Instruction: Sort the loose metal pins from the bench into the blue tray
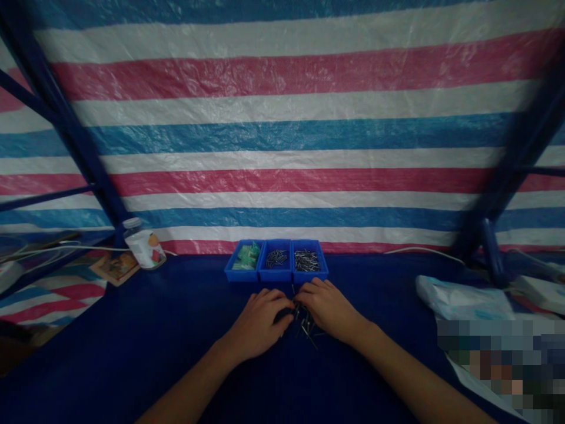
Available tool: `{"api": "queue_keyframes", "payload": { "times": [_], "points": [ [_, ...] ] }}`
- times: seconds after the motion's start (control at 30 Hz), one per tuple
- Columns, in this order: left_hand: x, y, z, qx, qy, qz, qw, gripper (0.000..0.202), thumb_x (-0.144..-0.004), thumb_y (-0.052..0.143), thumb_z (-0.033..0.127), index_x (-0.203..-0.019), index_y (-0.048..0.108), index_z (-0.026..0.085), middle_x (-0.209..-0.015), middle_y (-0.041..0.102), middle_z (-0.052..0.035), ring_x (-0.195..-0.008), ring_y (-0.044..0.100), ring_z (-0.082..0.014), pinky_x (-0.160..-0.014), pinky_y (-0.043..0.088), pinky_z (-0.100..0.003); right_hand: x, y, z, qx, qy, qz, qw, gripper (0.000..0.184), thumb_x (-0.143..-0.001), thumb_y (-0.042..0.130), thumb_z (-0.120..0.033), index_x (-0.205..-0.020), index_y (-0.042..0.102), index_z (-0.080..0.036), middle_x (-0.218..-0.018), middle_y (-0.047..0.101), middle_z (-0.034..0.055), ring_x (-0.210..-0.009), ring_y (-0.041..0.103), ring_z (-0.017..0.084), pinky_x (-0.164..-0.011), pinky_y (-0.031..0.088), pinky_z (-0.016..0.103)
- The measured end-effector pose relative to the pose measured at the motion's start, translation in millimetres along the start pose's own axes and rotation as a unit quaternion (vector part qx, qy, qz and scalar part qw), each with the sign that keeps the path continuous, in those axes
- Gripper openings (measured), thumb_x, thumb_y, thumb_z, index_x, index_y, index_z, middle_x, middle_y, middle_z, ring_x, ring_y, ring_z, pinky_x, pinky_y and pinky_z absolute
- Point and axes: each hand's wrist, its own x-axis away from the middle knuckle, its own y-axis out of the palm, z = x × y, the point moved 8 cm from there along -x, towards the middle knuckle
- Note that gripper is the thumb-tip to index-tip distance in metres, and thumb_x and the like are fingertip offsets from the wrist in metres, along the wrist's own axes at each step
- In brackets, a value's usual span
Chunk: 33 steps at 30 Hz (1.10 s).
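A small loose pile of thin metal pieces, like screws or nails (306, 325), lies on the dark blue table between my hands. On the pile's left edge rests my left hand (263, 321), palm down, thumb and index finger apart with a gap between them. My right hand (329, 309) is over the pile's right side with its fingers curled down at the pieces; what its fingertips hold is hidden. Just beyond stand three blue bins: the left bin (242, 275) has green and whitish packets, the middle bin (275, 275) some metal pieces, the right bin (311, 276) a fuller heap.
At the back left stands a clear jar (148, 250) with a label, beside a flat brownish picture card (115, 268). A plastic bag (463, 297) lies at the right. Blue metal posts (75, 135) frame a striped tarp (291, 135); white cables run along the back.
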Motion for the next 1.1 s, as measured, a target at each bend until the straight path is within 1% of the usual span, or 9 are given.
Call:
{"api": "queue_keyframes", "payload": {
  "times": [0.17, 0.33, 0.47, 0.6, 0.73, 0.9, 1.0, 1.1],
  "points": [
    [1, -1.4, 1, -0.005, -0.004, 0.001, 1.0, 0.018, -0.093, 0.057, 0.029, -0.107, 0.067, 0.027, -0.115, 0.068, -0.0026, -0.105, 0.058, -0.0242, -0.091, 0.042, -0.041, -1, -1, 1, -0.012, 0.017, 0.003, 1.0, 0.021, -0.093, 0.049, -0.011, -0.101, 0.067, -0.02, -0.102, 0.068, 0.0053, -0.096, 0.056, 0.021, -0.083, 0.041, 0.035],
    [1, 0.1, 2, -0.011, 0.004, -0.01, 1.0, 0.018, -0.093, 0.057, 0.029, -0.108, 0.066, 0.026, -0.115, 0.067, -0.0025, -0.105, 0.058, -0.0247, -0.09, 0.042, -0.041, 0, 1, 1, -0.019, 0.017, 0.012, 1.0, 0.019, -0.091, 0.049, -0.01, -0.099, 0.065, -0.019, -0.105, 0.067, 0.0056, -0.094, 0.055, 0.02, -0.082, 0.039, 0.033],
    [1, 0.6, -1, -0.01, 0.003, -0.009, 1.0, 0.019, -0.093, 0.058, 0.03, -0.11, 0.065, 0.027, -0.117, 0.067, -0.0023, -0.107, 0.058, -0.0244, -0.092, 0.042, -0.041, 0, 1, 0, -0.016, 0.013, 0.019, 1.0, 0.019, -0.092, 0.049, -0.011, -0.098, 0.065, -0.019, -0.102, 0.069, 0.0049, -0.094, 0.055, 0.02, -0.08, 0.037, 0.034],
    [2, 0.7, -1, -0.004, 0.005, -0.013, 1.0, 0.019, -0.094, 0.057, 0.03, -0.11, 0.065, 0.026, -0.117, 0.067, -0.0025, -0.108, 0.058, -0.0243, -0.096, 0.042, -0.042, -2, 1, -1, 0.01, 0.006, 0.013, 1.0, 0.018, -0.092, 0.05, -0.011, -0.096, 0.066, -0.018, -0.1, 0.07, 0.0061, -0.094, 0.055, 0.021, -0.079, 0.037, 0.035],
    [1, -0.3, 0, -0.005, 0.004, -0.015, 1.0, 0.019, -0.094, 0.057, 0.03, -0.11, 0.066, 0.026, -0.117, 0.067, -0.0031, -0.107, 0.058, -0.0247, -0.098, 0.041, -0.044, -2, -1, -3, 0.013, 0.0, 0.021, 1.0, 0.017, -0.091, 0.052, -0.011, -0.097, 0.066, -0.019, -0.1, 0.07, 0.006, -0.095, 0.055, 0.021, -0.079, 0.037, 0.035],
    [0, -0.3, -2, 0.002, 0.003, -0.011, 1.0, 0.018, -0.094, 0.057, 0.031, -0.109, 0.066, 0.026, -0.116, 0.067, -0.0028, -0.107, 0.058, -0.0239, -0.097, 0.042, -0.042, -1, -1, -2, -0.012, 0.01, 0.033, 0.999, 0.018, -0.092, 0.05, -0.011, -0.096, 0.066, -0.019, -0.1, 0.069, 0.0055, -0.095, 0.056, 0.021, -0.08, 0.039, 0.034],
    [0, -0.6, -4, 0.006, 0.002, -0.003, 1.0, 0.018, -0.092, 0.059, 0.03, -0.109, 0.066, 0.026, -0.113, 0.068, -0.003, -0.106, 0.06, -0.0238, -0.096, 0.044, -0.041, 0, -4, -2, -0.02, 0.009, 0.042, 0.999, 0.018, -0.091, 0.052, -0.011, -0.099, 0.066, -0.02, -0.101, 0.068, 0.0056, -0.096, 0.055, 0.021, -0.081, 0.04, 0.034],
    [0, -2.5, -7, 0.017, -0.015, 0.012, 1.0, 0.022, -0.092, 0.059, 0.03, -0.113, 0.064, 0.025, -0.112, 0.069, -0.004, -0.105, 0.061, -0.0241, -0.095, 0.045, -0.041, 2, -10, -4, -0.025, 0.001, 0.062, 0.998, 0.019, -0.093, 0.051, -0.013, -0.101, 0.066, -0.02, -0.101, 0.067, 0.0058, -0.095, 0.056, 0.02, -0.082, 0.04, 0.034]
  ]
}}
